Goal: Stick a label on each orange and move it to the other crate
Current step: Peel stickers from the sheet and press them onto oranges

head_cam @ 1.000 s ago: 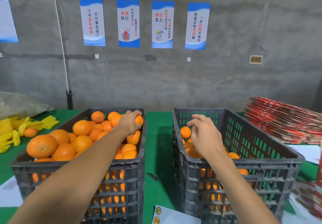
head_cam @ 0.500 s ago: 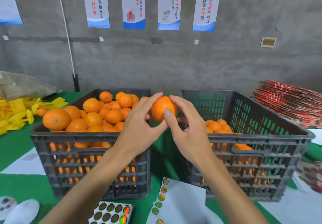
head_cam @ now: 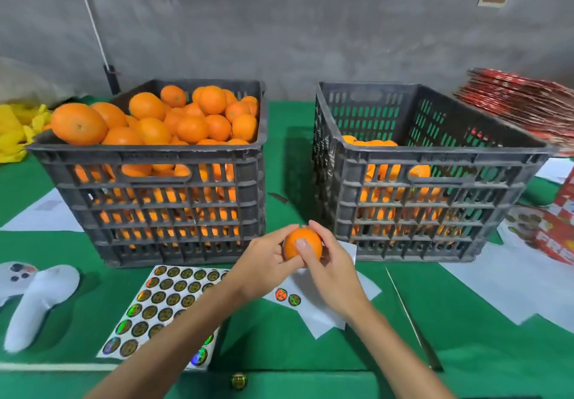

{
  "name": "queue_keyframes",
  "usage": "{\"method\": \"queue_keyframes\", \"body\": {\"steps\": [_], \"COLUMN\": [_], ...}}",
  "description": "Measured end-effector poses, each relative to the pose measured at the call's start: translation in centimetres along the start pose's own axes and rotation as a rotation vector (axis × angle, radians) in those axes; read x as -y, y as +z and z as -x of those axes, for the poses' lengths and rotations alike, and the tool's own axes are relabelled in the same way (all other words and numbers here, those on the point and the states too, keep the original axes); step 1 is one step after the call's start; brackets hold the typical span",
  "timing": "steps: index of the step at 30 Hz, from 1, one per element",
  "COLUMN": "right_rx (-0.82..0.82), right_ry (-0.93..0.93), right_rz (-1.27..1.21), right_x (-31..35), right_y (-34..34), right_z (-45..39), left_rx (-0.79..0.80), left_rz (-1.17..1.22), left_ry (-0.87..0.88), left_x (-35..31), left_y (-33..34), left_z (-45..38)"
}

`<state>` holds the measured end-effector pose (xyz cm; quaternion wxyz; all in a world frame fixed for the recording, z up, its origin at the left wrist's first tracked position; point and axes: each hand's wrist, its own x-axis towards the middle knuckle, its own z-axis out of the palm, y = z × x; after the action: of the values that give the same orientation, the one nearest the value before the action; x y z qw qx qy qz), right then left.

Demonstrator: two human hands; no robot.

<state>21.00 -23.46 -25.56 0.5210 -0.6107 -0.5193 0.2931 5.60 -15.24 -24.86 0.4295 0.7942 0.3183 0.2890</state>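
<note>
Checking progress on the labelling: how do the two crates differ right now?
The left crate is heaped with oranges above its rim; the right crate is only partly filled, its oranges lying well below the rim. Both are dark slatted plastic crates standing side by side on the green table.

Readable text: one fragment only.
Red carton (head_cam: 556, 240) at right edge shows white letters "FRE", cut off by the frame. Round stickers on the label sheet (head_cam: 161, 308) are too small and blurred to read.
</note>
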Motion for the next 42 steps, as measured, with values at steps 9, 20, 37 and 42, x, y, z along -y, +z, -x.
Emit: {"method": "queue_keyframes", "body": {"steps": [9, 20, 37, 42], "right_rx": [0.24, 0.285, 0.351, 0.377], "right_ry": [-0.179, -0.102, 0.023, 0.093], "right_rz": [0.694, 0.611, 0.7, 0.6], "right_x": [-3.8, -2.6, -1.8, -1.5], "right_y": [0.0, 1.6, 2.4, 2.1], "right_z": [2.7, 1.2, -0.1, -0.1], "left_rx": [-0.065, -0.08, -0.081, -0.09], "left_rz": [0.099, 0.17, 0.281, 0.274], "left_ry": [-0.175, -0.186, -0.167, -0.174], "left_x": [4.1, 4.5, 5.2, 5.2], "left_y": [0.3, 0.9, 0.8, 0.8], "left_z": [0.3, 0.0, -0.1, 0.0]}}
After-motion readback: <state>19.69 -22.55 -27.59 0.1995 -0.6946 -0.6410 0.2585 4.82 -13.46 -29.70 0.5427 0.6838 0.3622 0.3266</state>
